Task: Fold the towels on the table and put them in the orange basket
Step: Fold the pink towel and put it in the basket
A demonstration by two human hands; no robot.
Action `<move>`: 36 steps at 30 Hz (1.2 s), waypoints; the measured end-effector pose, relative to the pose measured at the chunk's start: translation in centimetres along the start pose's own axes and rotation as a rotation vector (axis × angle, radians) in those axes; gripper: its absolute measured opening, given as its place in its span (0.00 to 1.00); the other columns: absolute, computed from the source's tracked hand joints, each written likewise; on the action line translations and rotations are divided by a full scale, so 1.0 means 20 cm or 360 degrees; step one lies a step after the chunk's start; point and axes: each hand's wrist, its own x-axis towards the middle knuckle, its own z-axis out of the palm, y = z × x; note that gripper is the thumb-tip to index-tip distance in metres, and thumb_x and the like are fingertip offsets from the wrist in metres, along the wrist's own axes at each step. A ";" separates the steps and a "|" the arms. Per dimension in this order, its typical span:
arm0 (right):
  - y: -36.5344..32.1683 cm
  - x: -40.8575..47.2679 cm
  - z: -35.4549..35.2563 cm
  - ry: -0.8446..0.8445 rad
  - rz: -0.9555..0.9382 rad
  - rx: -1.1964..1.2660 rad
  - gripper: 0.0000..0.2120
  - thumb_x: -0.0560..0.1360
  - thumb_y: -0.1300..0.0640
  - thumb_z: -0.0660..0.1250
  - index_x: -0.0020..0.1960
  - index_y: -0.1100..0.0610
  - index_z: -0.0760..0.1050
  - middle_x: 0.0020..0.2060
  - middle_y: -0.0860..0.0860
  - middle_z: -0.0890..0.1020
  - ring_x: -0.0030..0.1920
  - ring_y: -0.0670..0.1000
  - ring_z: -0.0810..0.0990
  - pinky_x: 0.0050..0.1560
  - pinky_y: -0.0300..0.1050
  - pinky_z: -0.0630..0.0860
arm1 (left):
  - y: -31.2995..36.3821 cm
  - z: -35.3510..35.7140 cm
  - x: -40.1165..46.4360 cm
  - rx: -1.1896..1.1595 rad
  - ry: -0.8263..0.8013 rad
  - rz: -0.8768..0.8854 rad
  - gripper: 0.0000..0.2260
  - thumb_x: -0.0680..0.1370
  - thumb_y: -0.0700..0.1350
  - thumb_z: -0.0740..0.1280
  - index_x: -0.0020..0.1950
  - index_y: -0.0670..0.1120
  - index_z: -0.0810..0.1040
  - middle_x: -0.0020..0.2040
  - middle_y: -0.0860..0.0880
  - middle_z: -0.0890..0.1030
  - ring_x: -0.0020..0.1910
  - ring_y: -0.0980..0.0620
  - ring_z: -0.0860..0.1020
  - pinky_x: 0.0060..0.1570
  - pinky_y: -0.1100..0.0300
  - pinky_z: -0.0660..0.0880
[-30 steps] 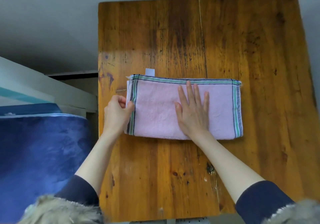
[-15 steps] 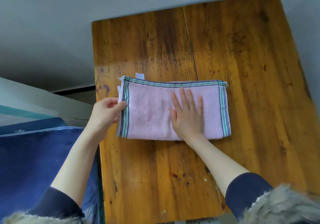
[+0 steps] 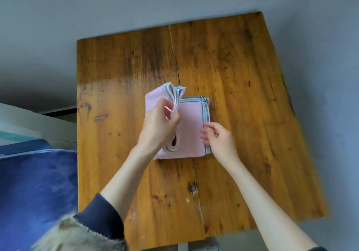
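Since a moment ago the left hand [image 3: 159,123], pinching the pink towel's [image 3: 191,128] left end, has carried it up and over toward the right, while the right hand [image 3: 218,138] has lifted its palm off, its loosely curled fingers now touching the striped right edge on the wooden surface [image 3: 242,76].

head view, close, looks steeply down on wooden table [image 3: 233,76].

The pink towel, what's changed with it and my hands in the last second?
The left hand, gripping the pink towel by its left end, has carried that end rightward over the middle. The right hand lifted off the centre to the right striped edge. The towel stays on the table.
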 end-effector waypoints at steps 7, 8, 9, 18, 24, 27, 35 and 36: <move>0.17 -0.02 -0.12 -0.0138 0.0059 0.0028 0.12 0.80 0.59 0.57 0.61 0.56 0.75 0.48 0.45 0.81 0.49 0.43 0.80 0.48 0.36 0.79 | 0.07 0.38 0.03 0.0193 -0.0142 -0.0102 0.06 0.77 0.44 0.60 0.52 0.44 0.71 0.46 0.44 0.79 0.44 0.41 0.77 0.44 0.46 0.76; 0.18 -0.01 -0.12 -0.0143 0.0062 0.0040 0.13 0.81 0.59 0.57 0.61 0.56 0.75 0.50 0.47 0.81 0.50 0.44 0.80 0.49 0.38 0.79 | 0.07 0.41 0.04 0.0199 -0.0113 -0.0086 0.06 0.78 0.44 0.59 0.52 0.43 0.71 0.46 0.43 0.79 0.44 0.41 0.77 0.44 0.45 0.76; 0.19 -0.01 -0.13 -0.0150 0.0067 0.0060 0.13 0.81 0.59 0.56 0.61 0.57 0.75 0.51 0.49 0.81 0.51 0.46 0.80 0.50 0.40 0.79 | 0.08 0.44 0.04 0.0204 -0.0078 -0.0062 0.06 0.78 0.44 0.59 0.52 0.43 0.71 0.46 0.43 0.79 0.44 0.41 0.77 0.43 0.45 0.76; 0.19 0.03 -0.14 -0.0284 0.0096 0.0072 0.10 0.81 0.54 0.55 0.53 0.50 0.76 0.46 0.49 0.81 0.49 0.47 0.80 0.50 0.42 0.79 | 0.03 0.55 0.00 0.0212 -0.0104 0.0029 0.10 0.80 0.46 0.59 0.56 0.42 0.75 0.49 0.44 0.80 0.46 0.47 0.77 0.47 0.53 0.73; 0.04 0.17 -0.10 -0.0249 0.0039 0.0034 0.13 0.80 0.51 0.58 0.55 0.57 0.76 0.42 0.47 0.80 0.40 0.42 0.79 0.39 0.31 0.75 | -0.10 0.42 -0.11 0.0685 0.0250 0.0423 0.11 0.78 0.39 0.62 0.59 0.42 0.76 0.55 0.40 0.76 0.53 0.38 0.73 0.48 0.47 0.70; -0.07 0.29 -0.06 -0.0241 0.0028 0.0095 0.10 0.79 0.53 0.61 0.49 0.57 0.77 0.41 0.53 0.82 0.39 0.53 0.80 0.40 0.44 0.76 | -0.21 0.41 -0.15 0.0995 -0.0020 0.0382 0.21 0.78 0.52 0.61 0.71 0.49 0.67 0.72 0.40 0.64 0.72 0.36 0.59 0.66 0.41 0.58; -0.09 0.40 -0.03 -0.0119 -0.0022 0.0128 0.23 0.76 0.64 0.62 0.70 0.53 0.64 0.58 0.53 0.75 0.52 0.48 0.77 0.50 0.42 0.78 | -0.34 0.50 -0.16 0.1187 -0.0179 0.0494 0.35 0.74 0.70 0.49 0.76 0.52 0.56 0.77 0.43 0.53 0.76 0.42 0.47 0.71 0.39 0.42; -0.08 0.39 -0.03 -0.0019 -0.0046 0.0042 0.24 0.77 0.63 0.62 0.71 0.53 0.63 0.59 0.53 0.73 0.53 0.49 0.76 0.53 0.44 0.77 | -0.34 0.50 -0.16 0.1189 -0.0187 0.0485 0.36 0.74 0.70 0.49 0.76 0.52 0.55 0.77 0.43 0.53 0.76 0.42 0.46 0.71 0.39 0.42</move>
